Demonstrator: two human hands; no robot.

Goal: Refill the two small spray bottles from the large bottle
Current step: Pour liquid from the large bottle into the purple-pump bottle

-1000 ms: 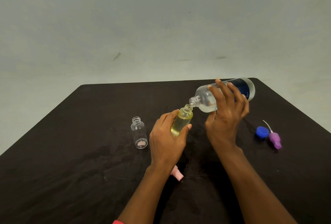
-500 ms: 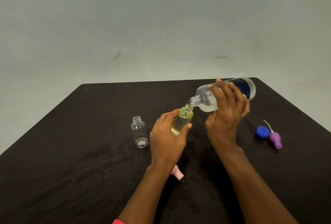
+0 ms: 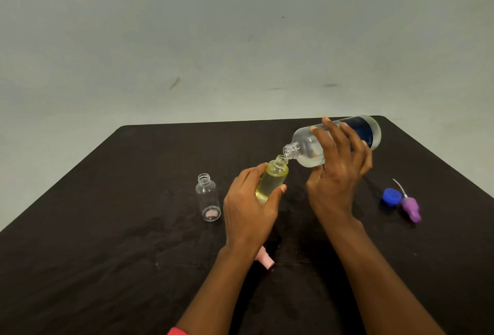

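Right hand (image 3: pixel 337 182) being curled round the tipped large bottle (image 3: pixel 304 148), overflow is being risked at the near-full spray bottle (image 3: pixel 274 178) being gripped by the left hand (image 3: pixel 248 211), centre frame.

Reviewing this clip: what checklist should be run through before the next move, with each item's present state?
1. Mouth of the large bottle at the neck of the held small bottle: ok.
2. The left hand grips the held small bottle, tilted: ok.
3. The right hand holds the large bottle: ok.
4. Room left in the held small bottle: cannot tell.
5. The second small bottle upright, uncapped, looks empty: ok.
6. The purple spray head and pink spray head lie on the table: ok.
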